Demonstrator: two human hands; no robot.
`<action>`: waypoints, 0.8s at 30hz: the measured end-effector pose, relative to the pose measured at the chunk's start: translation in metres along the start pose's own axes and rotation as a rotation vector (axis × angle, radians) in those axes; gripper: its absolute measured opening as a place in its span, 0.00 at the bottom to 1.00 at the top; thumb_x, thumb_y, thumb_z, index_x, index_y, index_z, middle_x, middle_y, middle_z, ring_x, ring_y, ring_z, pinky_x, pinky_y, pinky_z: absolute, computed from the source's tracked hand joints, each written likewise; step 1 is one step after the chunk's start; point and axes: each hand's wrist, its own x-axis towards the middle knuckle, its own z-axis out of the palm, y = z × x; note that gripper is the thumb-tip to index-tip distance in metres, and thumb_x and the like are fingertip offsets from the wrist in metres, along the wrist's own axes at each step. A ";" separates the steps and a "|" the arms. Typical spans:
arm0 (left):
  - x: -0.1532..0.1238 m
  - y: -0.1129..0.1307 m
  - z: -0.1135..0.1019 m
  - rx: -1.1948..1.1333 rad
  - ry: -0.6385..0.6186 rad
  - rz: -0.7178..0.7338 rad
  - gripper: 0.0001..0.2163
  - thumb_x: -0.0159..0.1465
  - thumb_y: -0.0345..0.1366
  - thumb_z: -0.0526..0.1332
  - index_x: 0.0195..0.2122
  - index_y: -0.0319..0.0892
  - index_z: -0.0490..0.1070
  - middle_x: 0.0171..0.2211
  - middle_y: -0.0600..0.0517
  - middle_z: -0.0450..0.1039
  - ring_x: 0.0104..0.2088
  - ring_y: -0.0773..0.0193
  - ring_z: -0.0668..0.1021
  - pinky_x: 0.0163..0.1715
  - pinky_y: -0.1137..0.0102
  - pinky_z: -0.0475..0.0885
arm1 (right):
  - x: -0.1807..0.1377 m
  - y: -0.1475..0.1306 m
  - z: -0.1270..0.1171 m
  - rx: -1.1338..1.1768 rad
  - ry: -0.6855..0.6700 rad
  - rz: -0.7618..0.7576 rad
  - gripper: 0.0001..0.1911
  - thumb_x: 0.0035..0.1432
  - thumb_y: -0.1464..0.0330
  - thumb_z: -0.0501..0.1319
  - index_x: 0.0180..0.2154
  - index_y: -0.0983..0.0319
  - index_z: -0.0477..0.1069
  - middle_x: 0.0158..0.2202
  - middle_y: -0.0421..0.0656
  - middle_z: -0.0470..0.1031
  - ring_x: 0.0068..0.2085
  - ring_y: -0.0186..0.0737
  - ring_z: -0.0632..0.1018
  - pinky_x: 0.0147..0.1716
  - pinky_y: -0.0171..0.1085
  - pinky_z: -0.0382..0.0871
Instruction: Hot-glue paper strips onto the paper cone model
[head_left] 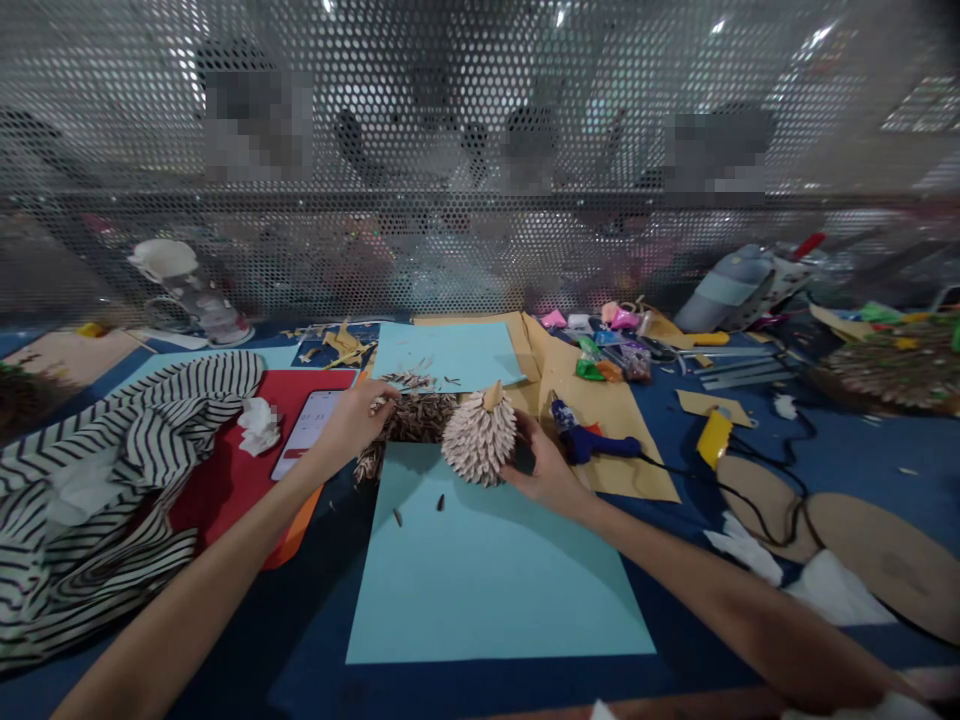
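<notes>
My right hand (546,468) grips the right side of a rounded craft piece (480,442) covered in overlapping pale scales, with a tan tip pointing up. The thumb and fingers curve around it. My left hand (358,418) is closed in a pinch above the left end of a heap of brown scales (420,418); what its fingertips hold, if anything, is too small to make out. Light blue paper (495,580) lies under the craft piece, with two loose dark scales on it. Just right of my right hand rests a blue glue gun (592,443).
A phone (307,430) lies on a red folder (225,475), beside a striped cloth (172,420). Round cardboard discs (885,550), a yellow cutter (714,437) and a black cord are on the right. A perforated metal screen (450,250) stands behind, with bottles (724,290) before it.
</notes>
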 end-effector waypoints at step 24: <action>-0.001 -0.015 0.018 0.035 -0.058 0.184 0.13 0.63 0.39 0.52 0.31 0.40 0.74 0.31 0.46 0.73 0.34 0.59 0.73 0.36 0.67 0.67 | -0.002 -0.001 -0.001 -0.054 -0.033 -0.055 0.40 0.51 0.70 0.62 0.62 0.53 0.47 0.61 0.48 0.59 0.61 0.51 0.63 0.59 0.52 0.59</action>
